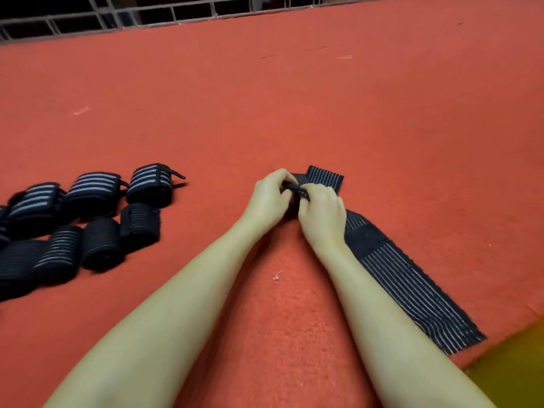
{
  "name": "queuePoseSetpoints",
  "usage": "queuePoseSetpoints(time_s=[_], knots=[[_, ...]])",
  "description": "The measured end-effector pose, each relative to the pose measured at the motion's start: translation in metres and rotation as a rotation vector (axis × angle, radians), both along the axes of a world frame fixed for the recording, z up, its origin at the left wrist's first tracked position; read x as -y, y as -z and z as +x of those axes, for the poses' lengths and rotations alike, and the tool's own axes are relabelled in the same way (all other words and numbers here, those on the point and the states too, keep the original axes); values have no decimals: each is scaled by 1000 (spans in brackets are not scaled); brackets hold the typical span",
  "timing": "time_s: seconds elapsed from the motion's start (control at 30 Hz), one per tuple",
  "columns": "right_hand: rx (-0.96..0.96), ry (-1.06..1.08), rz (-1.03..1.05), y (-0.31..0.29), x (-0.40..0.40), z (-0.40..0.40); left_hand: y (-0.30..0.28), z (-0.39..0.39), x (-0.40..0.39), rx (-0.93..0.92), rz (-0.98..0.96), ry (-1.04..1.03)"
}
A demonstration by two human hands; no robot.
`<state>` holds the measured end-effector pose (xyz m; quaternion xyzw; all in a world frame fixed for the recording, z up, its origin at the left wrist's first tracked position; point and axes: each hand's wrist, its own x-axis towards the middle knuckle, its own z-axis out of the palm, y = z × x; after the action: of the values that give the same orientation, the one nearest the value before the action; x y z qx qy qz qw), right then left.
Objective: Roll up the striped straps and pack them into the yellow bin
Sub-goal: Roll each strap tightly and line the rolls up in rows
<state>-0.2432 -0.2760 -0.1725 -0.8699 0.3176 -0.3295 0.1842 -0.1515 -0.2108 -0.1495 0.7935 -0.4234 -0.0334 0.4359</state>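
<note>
— From over the shoulder: where's the strap (412,290)?

— Flat on the red mat (294,98), running toward the yellow bin's corner (518,369). The left hand (269,195) and right hand (322,207) both pinch its far end, starting the roll.

— How will it handle?

— Soft, light, probably springy; I'd grip the edges tight. Finished rolls (94,213) sit well left, with open mat ahead.

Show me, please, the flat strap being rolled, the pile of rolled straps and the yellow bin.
flat strap (412,287), head view, on its striped middle.
rolled straps (94,189), head view, on one roll's top.
yellow bin (518,369), head view, on its visible corner.
</note>
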Motion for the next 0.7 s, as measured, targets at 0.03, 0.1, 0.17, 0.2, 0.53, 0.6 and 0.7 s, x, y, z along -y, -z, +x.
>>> queuePoseSetpoints(time_s=[0.03, 0.1, 0.17, 0.2, 0.53, 0.6, 0.7], knots=[[13, -43, 30, -1, -14, 2, -1, 0, -17, -1, -7, -28], [36, -136, 73, -3, -43, 5, -2, -1, -52, 2, -21, -84], [47, -227, 92, -7, -71, 6, -2, -3, -88, -1, -44, -140], [50, -270, 94, -10, -86, 6, -4, -5, -107, 1, -57, -165], [54, -570, 17, -43, -198, 9, -29, -23, -247, 108, -184, -356], [36, -623, 39, -44, -210, 7, -30, -27, -267, 100, -173, -363], [-29, -648, 157, -39, -222, 2, -23, -30, -289, 33, -59, -362]])
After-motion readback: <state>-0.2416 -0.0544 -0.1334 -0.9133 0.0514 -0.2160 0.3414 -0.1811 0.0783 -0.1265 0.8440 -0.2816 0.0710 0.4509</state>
